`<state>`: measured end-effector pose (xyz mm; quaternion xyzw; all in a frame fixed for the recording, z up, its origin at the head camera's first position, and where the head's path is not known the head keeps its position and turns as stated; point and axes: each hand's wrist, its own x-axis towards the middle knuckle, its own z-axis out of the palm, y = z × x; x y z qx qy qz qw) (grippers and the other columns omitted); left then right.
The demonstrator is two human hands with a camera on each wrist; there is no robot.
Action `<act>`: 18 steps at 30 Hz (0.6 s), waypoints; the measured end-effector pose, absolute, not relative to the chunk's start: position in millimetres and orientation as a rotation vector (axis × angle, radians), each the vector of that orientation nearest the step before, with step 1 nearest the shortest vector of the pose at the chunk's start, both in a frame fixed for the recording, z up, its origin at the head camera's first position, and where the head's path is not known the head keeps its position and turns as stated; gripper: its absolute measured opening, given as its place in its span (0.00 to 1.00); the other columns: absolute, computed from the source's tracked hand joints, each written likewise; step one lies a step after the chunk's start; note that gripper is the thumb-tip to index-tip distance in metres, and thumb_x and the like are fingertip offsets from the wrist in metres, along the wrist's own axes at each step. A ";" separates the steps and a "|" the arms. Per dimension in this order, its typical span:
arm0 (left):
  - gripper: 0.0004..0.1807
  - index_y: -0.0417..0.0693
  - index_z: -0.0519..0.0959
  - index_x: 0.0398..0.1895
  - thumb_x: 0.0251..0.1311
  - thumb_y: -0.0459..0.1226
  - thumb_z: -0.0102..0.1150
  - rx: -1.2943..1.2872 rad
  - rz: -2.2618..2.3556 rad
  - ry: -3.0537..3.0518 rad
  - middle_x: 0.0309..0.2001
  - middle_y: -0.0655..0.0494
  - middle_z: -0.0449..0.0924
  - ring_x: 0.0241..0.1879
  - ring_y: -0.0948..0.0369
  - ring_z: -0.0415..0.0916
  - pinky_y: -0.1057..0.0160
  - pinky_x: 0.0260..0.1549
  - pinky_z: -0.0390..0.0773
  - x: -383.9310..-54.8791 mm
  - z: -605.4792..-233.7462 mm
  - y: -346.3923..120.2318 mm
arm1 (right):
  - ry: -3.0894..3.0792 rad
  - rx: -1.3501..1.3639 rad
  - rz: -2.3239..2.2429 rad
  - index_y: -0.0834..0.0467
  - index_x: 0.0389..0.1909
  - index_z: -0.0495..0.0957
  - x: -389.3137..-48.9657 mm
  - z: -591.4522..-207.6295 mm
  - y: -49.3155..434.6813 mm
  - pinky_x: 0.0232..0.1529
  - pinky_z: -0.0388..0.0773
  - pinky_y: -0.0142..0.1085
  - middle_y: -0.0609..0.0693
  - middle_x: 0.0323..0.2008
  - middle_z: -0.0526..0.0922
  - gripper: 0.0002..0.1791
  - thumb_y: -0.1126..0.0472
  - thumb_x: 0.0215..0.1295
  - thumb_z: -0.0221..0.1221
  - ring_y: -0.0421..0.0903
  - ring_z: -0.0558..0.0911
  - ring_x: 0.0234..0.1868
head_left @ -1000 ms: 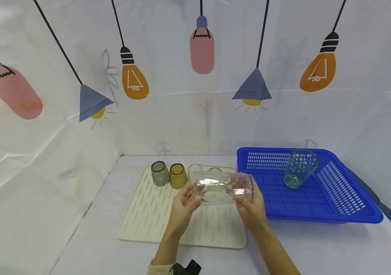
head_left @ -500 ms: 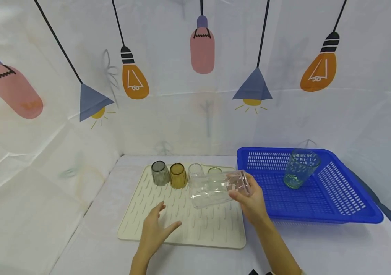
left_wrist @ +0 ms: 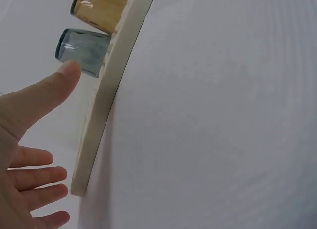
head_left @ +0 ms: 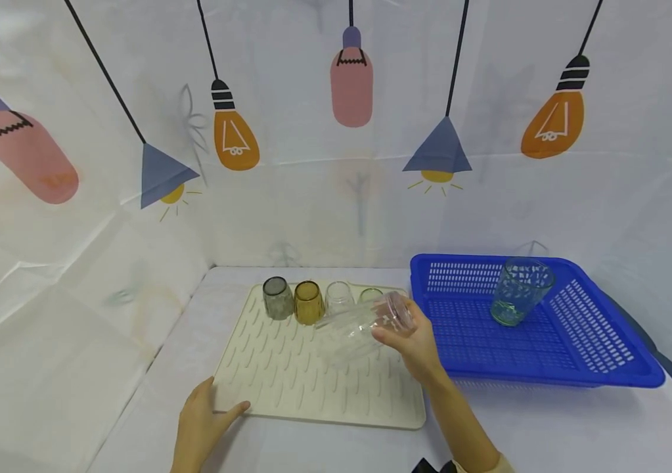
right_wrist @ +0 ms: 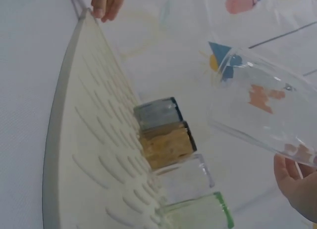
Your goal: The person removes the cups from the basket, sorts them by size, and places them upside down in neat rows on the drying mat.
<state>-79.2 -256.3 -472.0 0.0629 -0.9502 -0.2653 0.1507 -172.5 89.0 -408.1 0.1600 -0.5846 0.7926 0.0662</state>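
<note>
My right hand (head_left: 421,345) grips a tall clear drinking glass (head_left: 344,335) near one end. The glass is tilted above the cream ridged mat (head_left: 312,397), its other end pointing left and down. At the mat's front left corner is my left hand (head_left: 202,424), thumb and fingers spread, holding nothing. Whether it touches the mat, I cannot tell. Along the mat's back edge stands a row of small tumblers: a grey one (head_left: 277,299), an amber one (head_left: 309,303), a clear one (head_left: 338,297) and a green-rimmed one (head_left: 369,294), partly hidden by the tall glass.
A blue plastic basket (head_left: 548,368) stands on the table right of the mat. Inside it leans a greenish glass (head_left: 519,292). A white curtain (head_left: 300,223) with printed lamps hangs behind the table and down its left side.
Both hands held the tall glass a second ago. My left hand has let go and moved left and down to the mat's corner. My right hand has shifted slightly left, tilting the glass.
</note>
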 end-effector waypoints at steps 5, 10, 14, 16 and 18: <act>0.59 0.13 0.56 0.58 0.33 0.47 0.78 0.236 -0.846 -2.842 0.56 0.17 0.61 0.57 0.28 0.61 0.37 0.56 0.65 -76.8 -478.1 -265.1 | -1.847 0.452 2.340 0.67 0.55 0.67 -176.2 -408.1 78.8 0.41 0.82 0.33 0.52 0.41 0.81 0.33 0.79 0.43 0.65 0.43 0.81 0.43; 0.64 0.13 0.51 0.61 0.31 0.49 0.78 0.265 -0.901 -2.938 0.61 0.17 0.55 0.61 0.29 0.55 0.38 0.61 0.59 -77.2 -480.0 -270.0 | -1.949 0.449 2.262 0.68 0.56 0.68 -182.3 -410.3 60.2 0.46 0.81 0.35 0.57 0.46 0.78 0.36 0.76 0.41 0.69 0.44 0.79 0.46; 0.66 0.15 0.48 0.63 0.32 0.49 0.78 0.263 -0.971 -2.952 0.63 0.17 0.49 0.63 0.28 0.49 0.35 0.62 0.53 -76.3 -484.8 -272.6 | -1.989 0.516 2.235 0.66 0.56 0.69 -187.4 -414.9 41.6 0.48 0.80 0.38 0.58 0.48 0.76 0.37 0.74 0.39 0.71 0.46 0.77 0.48; 0.65 0.16 0.47 0.64 0.34 0.47 0.78 0.250 -1.004 -2.930 0.64 0.17 0.47 0.63 0.27 0.47 0.34 0.62 0.51 -74.9 -488.2 -273.3 | -1.990 0.554 2.252 0.65 0.56 0.68 -189.7 -417.3 32.4 0.49 0.80 0.37 0.58 0.48 0.75 0.38 0.73 0.40 0.71 0.46 0.76 0.48; 0.63 0.17 0.47 0.64 0.35 0.46 0.77 0.222 -0.999 -2.899 0.64 0.17 0.47 0.62 0.26 0.48 0.33 0.61 0.52 -73.8 -491.8 -273.5 | -1.981 0.596 2.277 0.65 0.57 0.68 -192.3 -419.7 23.3 0.49 0.79 0.37 0.58 0.49 0.74 0.38 0.73 0.40 0.71 0.46 0.75 0.49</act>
